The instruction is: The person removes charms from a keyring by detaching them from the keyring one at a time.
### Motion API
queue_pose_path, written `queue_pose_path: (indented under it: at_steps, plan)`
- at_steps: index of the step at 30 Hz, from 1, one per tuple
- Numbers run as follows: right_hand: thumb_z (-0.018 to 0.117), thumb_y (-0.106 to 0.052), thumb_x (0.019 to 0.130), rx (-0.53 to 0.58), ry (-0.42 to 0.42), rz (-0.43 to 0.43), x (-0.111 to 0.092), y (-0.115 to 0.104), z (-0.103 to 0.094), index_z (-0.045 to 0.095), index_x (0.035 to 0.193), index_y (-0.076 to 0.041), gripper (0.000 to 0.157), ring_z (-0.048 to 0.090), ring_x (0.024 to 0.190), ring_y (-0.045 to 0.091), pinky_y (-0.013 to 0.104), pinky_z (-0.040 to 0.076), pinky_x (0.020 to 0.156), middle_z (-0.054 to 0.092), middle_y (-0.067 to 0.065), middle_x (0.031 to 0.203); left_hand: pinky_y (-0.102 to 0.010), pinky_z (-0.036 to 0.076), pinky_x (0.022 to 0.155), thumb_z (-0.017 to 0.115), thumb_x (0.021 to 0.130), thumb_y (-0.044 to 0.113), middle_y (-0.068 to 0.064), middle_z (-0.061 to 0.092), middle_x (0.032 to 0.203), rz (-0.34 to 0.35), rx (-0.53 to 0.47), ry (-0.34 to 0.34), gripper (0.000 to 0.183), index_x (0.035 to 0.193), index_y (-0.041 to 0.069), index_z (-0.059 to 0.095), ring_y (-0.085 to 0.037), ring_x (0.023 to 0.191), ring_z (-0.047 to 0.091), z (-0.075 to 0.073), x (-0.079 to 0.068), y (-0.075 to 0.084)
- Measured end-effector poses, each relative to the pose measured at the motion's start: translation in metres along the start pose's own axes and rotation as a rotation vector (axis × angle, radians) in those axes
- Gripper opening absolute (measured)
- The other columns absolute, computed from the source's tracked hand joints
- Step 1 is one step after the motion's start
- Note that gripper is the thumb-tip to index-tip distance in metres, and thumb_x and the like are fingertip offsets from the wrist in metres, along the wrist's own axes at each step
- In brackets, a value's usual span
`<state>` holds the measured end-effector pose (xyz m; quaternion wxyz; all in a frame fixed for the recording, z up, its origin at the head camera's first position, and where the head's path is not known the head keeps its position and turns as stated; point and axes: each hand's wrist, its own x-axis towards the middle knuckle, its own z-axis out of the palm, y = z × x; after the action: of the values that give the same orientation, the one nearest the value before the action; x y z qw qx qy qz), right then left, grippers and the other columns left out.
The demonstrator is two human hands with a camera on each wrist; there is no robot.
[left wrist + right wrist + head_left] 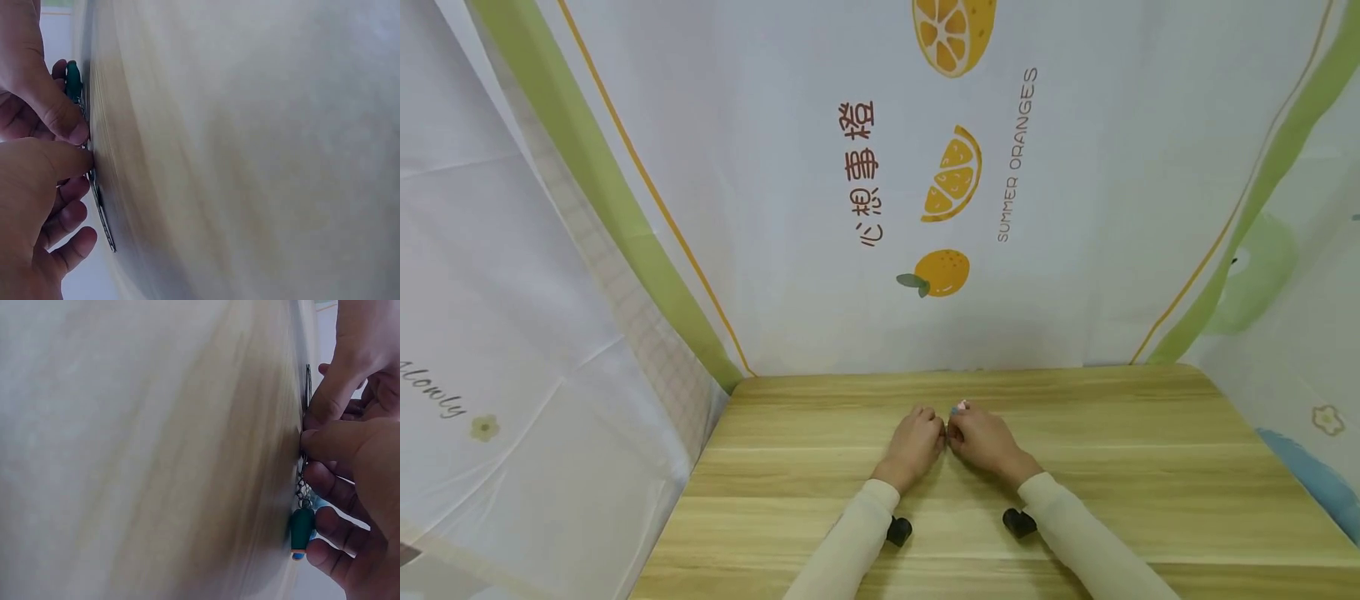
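Both hands meet low over the wooden table, thumbs and fingertips nearly touching. My left hand (pixel 916 437) pinches a thin, flat metal piece (pixel 104 215) whose long end sticks out past the thumb; seen edge-on, I cannot tell its kind. Right beside it, my right hand (pixel 985 437) pinches the chain end of the same keychain. A short chain (pixel 303 487) hangs there, with a dark green charm (pixel 302 528) at its end, near the curled lower fingers. Small pink and blue bits (pixel 961 407) show above the right hand in the head view. The pinched middle is hidden by the fingertips.
The wood-grain table (pixel 775 467) runs under both forearms. Behind it hangs a white cloth (pixel 805 317) printed with oranges, and more printed cloth drapes the left and right sides. Black wrist mounts (pixel 1019 522) jut inward below the sleeves.
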<state>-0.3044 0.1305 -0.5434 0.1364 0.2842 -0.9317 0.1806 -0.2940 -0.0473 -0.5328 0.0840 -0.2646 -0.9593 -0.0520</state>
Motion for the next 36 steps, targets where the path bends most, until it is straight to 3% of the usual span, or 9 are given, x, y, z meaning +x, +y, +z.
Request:
queue_pose_path:
  at_steps: [8,12,20,27,36]
  plan:
    - [0.082,-0.010,0.089,0.011,-0.006,-0.017,-0.001,-0.002,-0.001,0.068,0.082,-0.017,0.017,0.054,0.074,0.009,0.023,0.044,0.058,0.062,-0.007,0.081,-0.021,0.045,0.073,0.072,0.098,0.017,0.004,0.057,0.089,0.034,0.003,0.009,0.010,0.090,0.012,0.072,-0.011,0.084,0.045,0.003,0.001,-0.004]
    - [0.081,-0.009,0.087,0.025,-0.010,-0.025,-0.001,-0.002,-0.002,0.067,0.081,-0.018,0.018,0.056,0.076,0.010,0.025,0.046,0.059,0.062,-0.007,0.081,-0.022,0.045,0.071,0.071,0.096,0.016,0.003,0.055,0.084,0.045,-0.018,0.050,0.014,0.083,0.012,0.067,-0.011,0.081,0.046,0.004,0.000,-0.004]
    - [0.078,-0.013,0.092,0.062,-0.037,0.043,0.000,0.001,-0.004,0.067,0.085,-0.021,0.015,0.054,0.070,0.005,0.024,0.046,0.059,0.062,-0.008,0.081,-0.019,0.045,0.065,0.073,0.094,0.016,0.004,0.054,0.081,0.065,-0.048,0.137,0.014,0.082,0.012,0.068,-0.009,0.074,0.049,0.003,0.001,-0.005]
    - [0.074,-0.013,0.095,0.108,-0.024,0.060,-0.002,0.003,-0.006,0.070,0.093,-0.019,0.007,0.053,0.071,0.001,0.021,0.046,0.063,0.063,-0.010,0.085,-0.017,0.043,0.063,0.070,0.092,0.013,0.005,0.054,0.082,0.050,-0.072,0.132,0.011,0.083,0.014,0.064,-0.005,0.071,0.044,0.000,0.000,-0.007]
    - [0.069,-0.013,0.100,0.144,0.004,0.059,0.000,0.005,-0.010,0.073,0.101,-0.011,0.004,0.056,0.072,0.001,0.021,0.049,0.064,0.070,-0.007,0.088,-0.022,0.050,0.071,0.070,0.090,0.014,0.004,0.061,0.090,0.047,-0.133,0.123,0.006,0.086,0.016,0.065,-0.009,0.077,0.054,-0.009,-0.001,-0.014]
